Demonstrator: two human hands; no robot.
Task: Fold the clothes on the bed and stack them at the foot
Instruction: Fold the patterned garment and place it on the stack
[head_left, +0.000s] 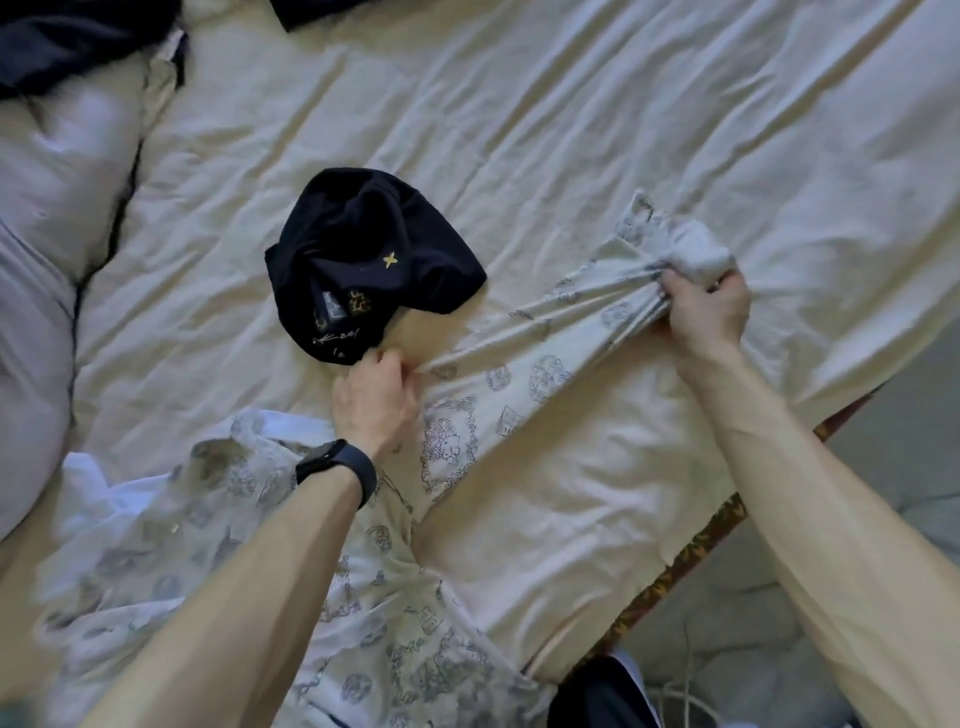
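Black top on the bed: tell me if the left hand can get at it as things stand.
Probably yes. The left hand pinches the printed shirt right beside the black top, nothing between them. It would need to let go of the shirt first.

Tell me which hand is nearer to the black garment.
Left. The left hand is just below the black garment; the right hand is far to its right, gripping the patterned cloth.

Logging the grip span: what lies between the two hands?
Head view: a taut stretch of the patterned garment runs from the left hand to the right hand, over the cream sheet.
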